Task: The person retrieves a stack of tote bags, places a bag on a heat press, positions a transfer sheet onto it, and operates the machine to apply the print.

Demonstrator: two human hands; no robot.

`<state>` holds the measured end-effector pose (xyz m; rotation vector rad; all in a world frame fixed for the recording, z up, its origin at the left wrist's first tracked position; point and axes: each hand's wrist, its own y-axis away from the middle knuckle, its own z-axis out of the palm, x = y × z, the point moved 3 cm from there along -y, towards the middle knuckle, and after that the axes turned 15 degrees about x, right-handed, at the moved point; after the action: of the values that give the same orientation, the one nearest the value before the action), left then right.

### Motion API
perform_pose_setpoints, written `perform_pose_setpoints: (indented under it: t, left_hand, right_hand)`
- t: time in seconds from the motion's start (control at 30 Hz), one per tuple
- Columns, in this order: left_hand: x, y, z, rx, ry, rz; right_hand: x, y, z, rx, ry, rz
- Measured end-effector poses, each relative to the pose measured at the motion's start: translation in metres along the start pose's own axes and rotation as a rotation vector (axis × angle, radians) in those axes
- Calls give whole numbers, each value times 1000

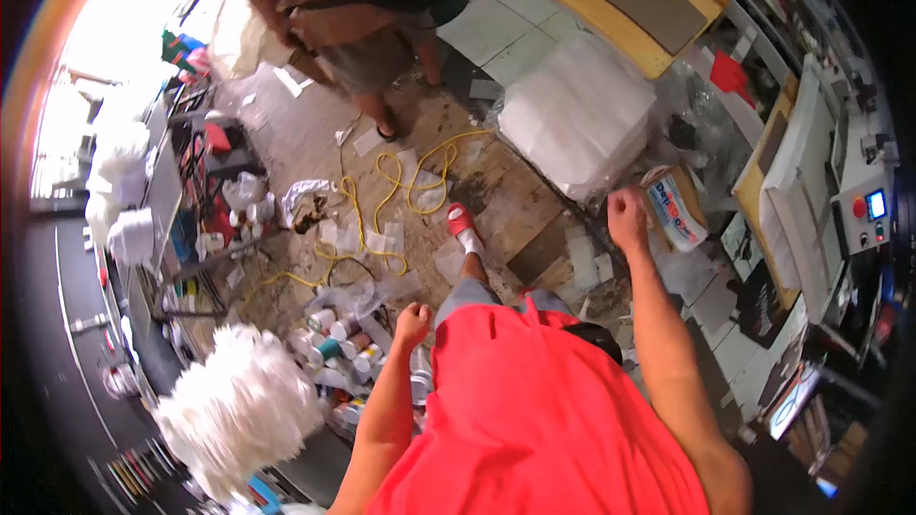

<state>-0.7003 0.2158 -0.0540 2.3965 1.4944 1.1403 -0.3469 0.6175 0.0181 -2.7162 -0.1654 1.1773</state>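
My left hand hangs low at my side with its fingers curled in, and nothing shows in it. Below it on the floor lies a pile of cups and small tubs. My right hand is held out in front, curled into a loose fist, with nothing visible inside. It appears nearest to a printed bag and a large white wrapped stack; I cannot tell whether it touches either. My foot in a red slipper is forward on the floor.
A person in a brown shirt stands ahead. A yellow cord winds over the littered floor. White fluffy material stands at left. A machine with a control panel and a wooden board are on the right.
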Motion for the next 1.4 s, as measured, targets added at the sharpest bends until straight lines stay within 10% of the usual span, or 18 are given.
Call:
perform_pose_setpoints:
  t: [0.4, 0.73, 0.83, 0.93, 1.13, 1.4]
  left_hand:
    - [64, -224, 25, -471, -338, 104]
    - [36, -307, 44, -736, -491, -49]
    - [30, -318, 64, -820, -455, 541]
    - [72, -324, 76, -789, -386, 49]
    - [72, -330, 97, -850, -368, 310]
    - [117, -329, 96, -801, -480, 90]
  right_hand:
    - [-153, -332, 95, 538, 404, -526]
    - [-141, -343, 116, 352, 600, -415]
    - [-145, -346, 116, 313, 608, -431]
    - [-142, -348, 116, 275, 584, -421]
    - [-140, -348, 111, 238, 670, -430]
    - [-136, -347, 109, 213, 654, -432]
